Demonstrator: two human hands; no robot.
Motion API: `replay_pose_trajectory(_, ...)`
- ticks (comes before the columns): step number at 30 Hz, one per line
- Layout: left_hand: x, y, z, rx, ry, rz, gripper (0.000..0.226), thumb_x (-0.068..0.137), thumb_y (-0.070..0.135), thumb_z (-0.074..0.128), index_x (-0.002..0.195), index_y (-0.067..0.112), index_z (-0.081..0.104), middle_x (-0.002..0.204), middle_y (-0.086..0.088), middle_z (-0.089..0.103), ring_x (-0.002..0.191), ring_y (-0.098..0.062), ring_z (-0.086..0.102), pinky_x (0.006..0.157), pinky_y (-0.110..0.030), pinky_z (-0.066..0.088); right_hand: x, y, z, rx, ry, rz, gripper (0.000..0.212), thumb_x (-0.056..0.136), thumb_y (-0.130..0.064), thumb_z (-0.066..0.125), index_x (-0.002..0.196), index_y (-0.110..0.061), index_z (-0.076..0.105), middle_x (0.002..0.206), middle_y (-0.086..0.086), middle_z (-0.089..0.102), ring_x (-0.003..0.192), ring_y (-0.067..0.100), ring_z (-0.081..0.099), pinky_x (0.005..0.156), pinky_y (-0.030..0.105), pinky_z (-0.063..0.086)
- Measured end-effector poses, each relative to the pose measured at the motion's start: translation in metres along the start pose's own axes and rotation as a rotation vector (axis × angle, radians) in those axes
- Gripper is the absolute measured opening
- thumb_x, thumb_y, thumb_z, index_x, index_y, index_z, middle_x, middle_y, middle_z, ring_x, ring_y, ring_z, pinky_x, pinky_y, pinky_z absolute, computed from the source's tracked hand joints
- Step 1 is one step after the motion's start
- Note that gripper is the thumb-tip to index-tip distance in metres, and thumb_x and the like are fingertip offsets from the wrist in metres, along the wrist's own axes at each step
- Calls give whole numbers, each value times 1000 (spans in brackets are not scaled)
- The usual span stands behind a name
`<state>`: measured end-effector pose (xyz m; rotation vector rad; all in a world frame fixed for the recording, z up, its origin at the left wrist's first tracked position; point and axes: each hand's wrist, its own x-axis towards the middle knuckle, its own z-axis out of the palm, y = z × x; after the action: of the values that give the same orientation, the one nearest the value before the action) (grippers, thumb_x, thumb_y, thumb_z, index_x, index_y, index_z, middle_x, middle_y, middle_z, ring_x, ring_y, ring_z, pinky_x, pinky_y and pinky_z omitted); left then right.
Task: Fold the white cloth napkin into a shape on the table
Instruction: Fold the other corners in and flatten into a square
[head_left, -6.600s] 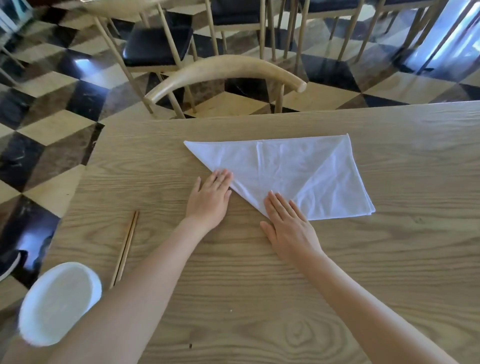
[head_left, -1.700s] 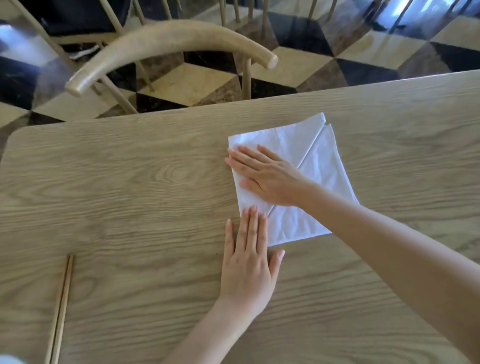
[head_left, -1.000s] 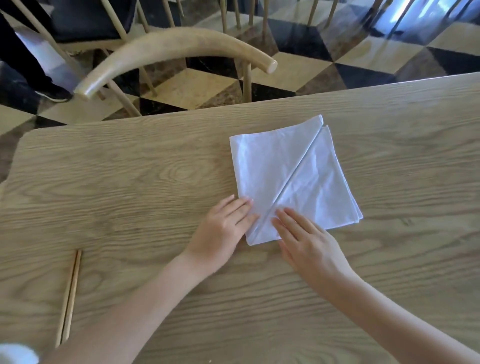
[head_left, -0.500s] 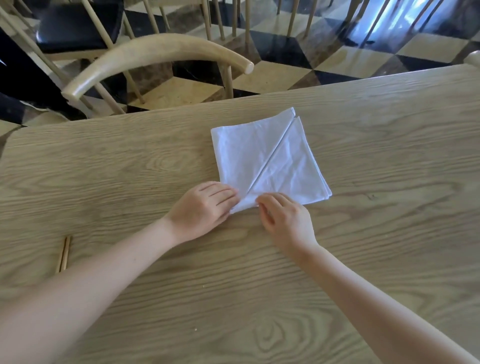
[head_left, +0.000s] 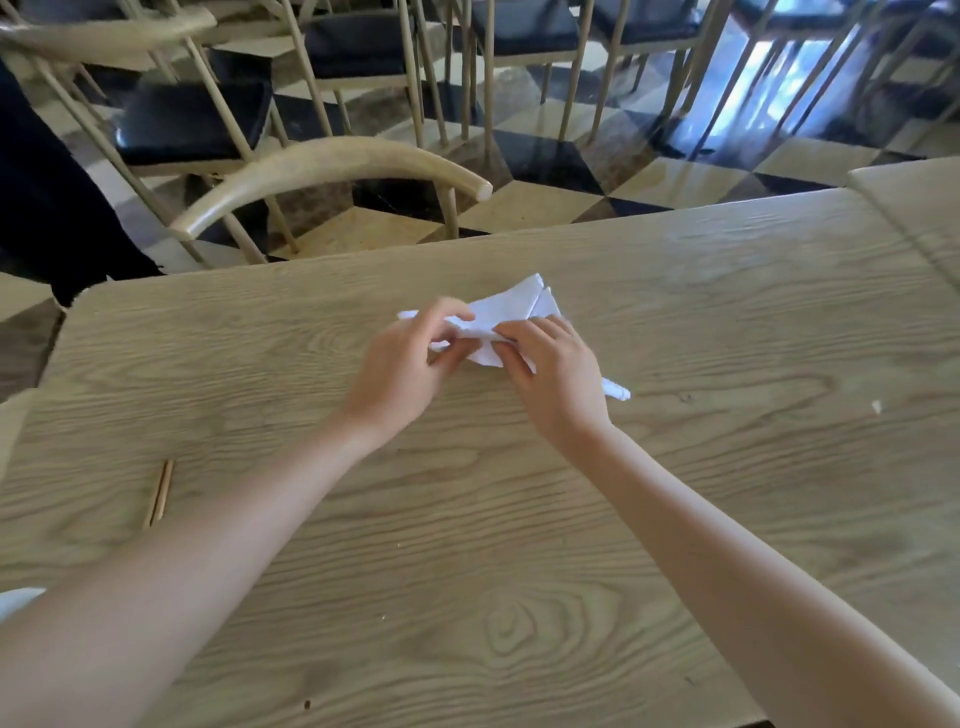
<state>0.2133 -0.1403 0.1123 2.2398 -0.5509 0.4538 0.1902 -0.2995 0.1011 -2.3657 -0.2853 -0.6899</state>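
Across a pale wood-grain table (head_left: 519, 519), rounded at its far left corner, lay strong oval grain rings toward the near edge. Beyond the table, a glossy floor (head_left: 545, 208) of black and cream diamond tiles, lit blue-white at the far right. Behind the table's far edge, the curved wooden backrest of a chair (head_left: 332, 166); farther back, more spindle-backed chairs with dark seat cushions (head_left: 192, 119). At the table's right end, the corner of a second wooden tabletop (head_left: 919, 202), close against it. Left of the table's far corner, a dark shape (head_left: 47, 197), too cut off to identify.

Near the table's middle, toward its far side, sat the white cloth napkin (head_left: 514, 309), folded into a pointed shape, one tip aimed at the chair, another small corner poking out to the right of the right hand (head_left: 556, 379). Pinched the napkin's near fold from the left with curled fingers: left hand (head_left: 400, 374). Gripped the same fold from the right, fingers closed on the cloth: right hand. Hid the napkin's near half behind both hands.

Toward the table's left edge, a pair of wooden chopsticks (head_left: 160, 493), well apart from the napkin. At the table's near left corner, a sliver of something white (head_left: 15, 600), mostly covered by the left forearm.
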Motion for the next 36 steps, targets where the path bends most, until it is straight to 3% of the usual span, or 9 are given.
replay_pose_trajectory(4,7,12,5,-228,46,-208,9,83,17,67,88,16,60,78,9,65,73,0,60,66,-7,41,13,2,-9,126,-54,159,13,86,-12,59,94,-9,69,87,3,69,87,21,57,72,25,39)
replay_pose_trajectory(8,19,31,-5,-321,49,-186,3,84,14,66,87,14,64,80,13,64,74,3,59,70,-10,43,23,-5,-29,248,-115,220,12,88,-15,59,95,-14,69,80,-16,61,83,9,55,72,15,41)
replay_pose_trajectory(13,29,71,-49,-380,86,-148,11,89,17,60,97,16,67,91,11,67,83,2,59,74,-10,42,46,-44,-68,369,-126,175,10,88,-19,61,93,-22,69,80,-18,63,76,-7,56,69,7,42)
replay_pose_trajectory(17,27,92,-72,-424,92,-148,15,89,20,59,101,20,68,95,12,67,88,-1,59,77,-14,43,51,-67,-85,417,-110,173,9,88,-20,61,91,-22,69,84,-8,68,79,2,58,69,11,43)
replay_pose_trajectory(20,21,100,-89,-488,65,-160,22,87,23,63,109,24,62,85,18,64,85,-1,59,74,-14,44,51,-80,-92,442,-100,164,10,88,-19,61,92,-19,70,86,-6,69,81,4,59,70,15,45)
replay_pose_trajectory(25,-4,79,-109,-464,-140,-245,21,86,22,65,107,24,63,95,9,69,92,-4,64,80,-20,49,47,-89,-90,422,-138,134,10,88,-19,60,87,-24,69,81,-11,68,78,2,58,70,16,45)
replay_pose_trajectory(29,-21,71,-120,-435,-68,-251,19,85,20,63,88,38,67,83,22,69,84,1,63,75,-16,45,43,-104,-85,387,-222,69,19,89,-18,59,87,-37,62,77,-26,60,77,-10,54,67,4,41)
replay_pose_trajectory(32,-27,76,-136,-394,-20,-203,24,85,23,61,85,47,65,86,20,68,85,-1,62,74,-18,46,45,-118,-89,394,-263,58,15,90,-20,57,92,-34,64,83,-21,64,80,-4,57,66,8,43)
replay_pose_trajectory(36,-34,90,-162,-311,34,-94,18,86,27,60,91,44,62,90,20,67,84,-1,62,72,-15,46,47,-140,-103,476,-289,30,14,90,-18,58,95,-27,68,85,-10,69,79,5,61,68,18,47)
